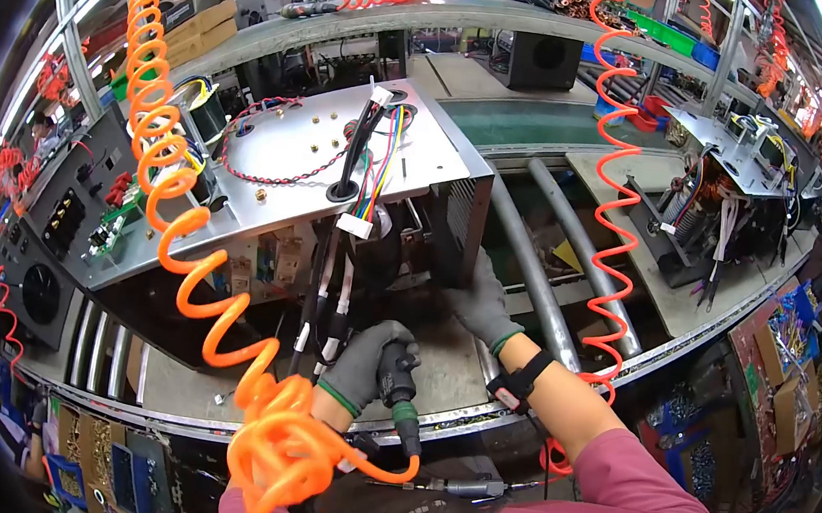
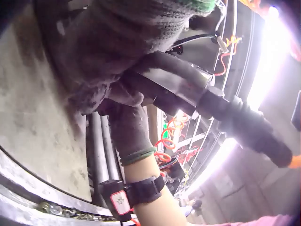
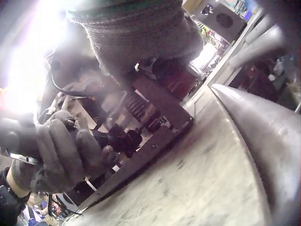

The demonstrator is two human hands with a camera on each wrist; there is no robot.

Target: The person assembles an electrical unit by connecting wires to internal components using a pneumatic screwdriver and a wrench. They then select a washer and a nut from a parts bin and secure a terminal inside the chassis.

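My gloved left hand (image 1: 364,367) grips a black air driver (image 1: 399,373), its fingers wrapped round the body. An orange hose leaves the driver's green-ringed tail. In the right wrist view the driver's nose (image 3: 126,139) points at the lower frame of an open metal chassis (image 3: 141,165). The chassis (image 1: 411,156) has a bright top plate with bundled wires and white connectors. My gloved right hand (image 1: 486,309) is at its near right lower corner, beside the vented side panel (image 1: 459,224). Its fingertips are hidden there, so I cannot tell whether they are curled round the edge.
A coiled orange air hose (image 1: 190,263) hangs across the left front; another coil (image 1: 615,178) hangs right. Metal rollers (image 1: 536,260) run beside the chassis. A second wired unit (image 1: 730,180) sits on a board at right. Parts bins (image 1: 793,337) stand below it.
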